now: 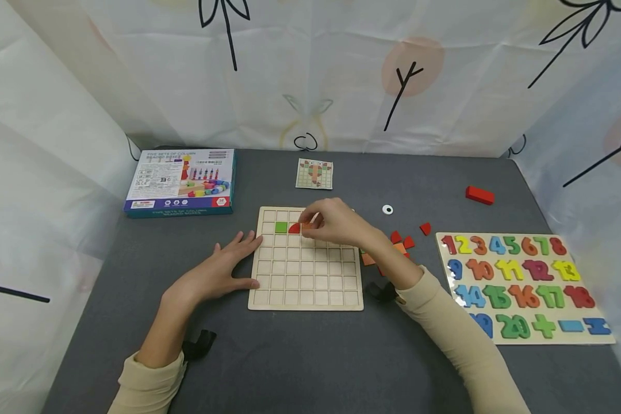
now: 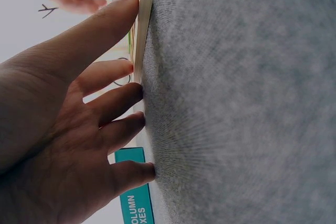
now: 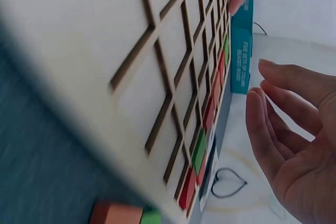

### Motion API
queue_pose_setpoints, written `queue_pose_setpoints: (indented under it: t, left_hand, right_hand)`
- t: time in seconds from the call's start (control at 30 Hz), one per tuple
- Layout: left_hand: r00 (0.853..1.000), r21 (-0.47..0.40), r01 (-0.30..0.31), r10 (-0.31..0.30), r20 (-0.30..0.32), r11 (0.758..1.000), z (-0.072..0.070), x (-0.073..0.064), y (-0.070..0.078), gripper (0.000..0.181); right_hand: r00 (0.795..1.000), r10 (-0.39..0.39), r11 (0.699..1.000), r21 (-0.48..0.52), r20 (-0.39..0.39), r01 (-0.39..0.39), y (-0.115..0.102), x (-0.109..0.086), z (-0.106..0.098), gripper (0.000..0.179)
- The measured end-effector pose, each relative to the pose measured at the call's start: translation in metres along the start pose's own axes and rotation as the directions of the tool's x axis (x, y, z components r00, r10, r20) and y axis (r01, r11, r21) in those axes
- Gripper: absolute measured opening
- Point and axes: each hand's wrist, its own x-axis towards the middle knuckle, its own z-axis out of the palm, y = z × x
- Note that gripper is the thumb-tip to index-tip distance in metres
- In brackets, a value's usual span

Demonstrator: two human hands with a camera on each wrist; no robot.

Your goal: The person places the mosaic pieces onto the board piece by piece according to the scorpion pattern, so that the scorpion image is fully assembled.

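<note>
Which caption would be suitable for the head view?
Left hand touching a wooden grid board, right hand above its coloured tiles.

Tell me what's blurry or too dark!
Head view: the right hand casts a shadow on the board; left wrist view: the left hand looks dark against washed-out brightness; right wrist view: the board's near edge is blurry.

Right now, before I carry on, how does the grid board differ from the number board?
The grid board is divided into small square cells, while the number board carries colourful numbers and signs.
The number board looks wider than the grid board.
The left hand touches the grid board's left edge; neither hand touches the number board.
Both boards are pale and lie flat on the dark table.
</note>
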Motion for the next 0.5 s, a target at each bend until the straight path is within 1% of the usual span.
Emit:
queue_pose_setpoints:
  t: [0.23, 0.37, 0.5]
  left_hand:
    - [1.000, -0.009, -0.008, 0.008, -0.005, 1.000, 0.000, -0.002, 0.001, 0.097]
    - [1.000, -0.011, -0.008, 0.008, -0.004, 1.000, 0.000, -0.002, 0.002, 0.097]
    - [1.000, -0.009, -0.004, 0.004, -0.003, 1.000, 0.000, -0.002, 0.001, 0.097]
  right_hand:
    - [1.000, 0.012, 1.000, 0.005, -0.026, -0.012, 0.018, -0.038, -0.024, 0.025]
    - [0.998, 0.055, 0.998, 0.000, -0.036, -0.055, 0.032, -0.061, -0.037, 0.022]
    - [0.994, 0.105, 0.994, -0.028, -0.039, -0.106, 0.046, -0.084, -0.049, 0.021]
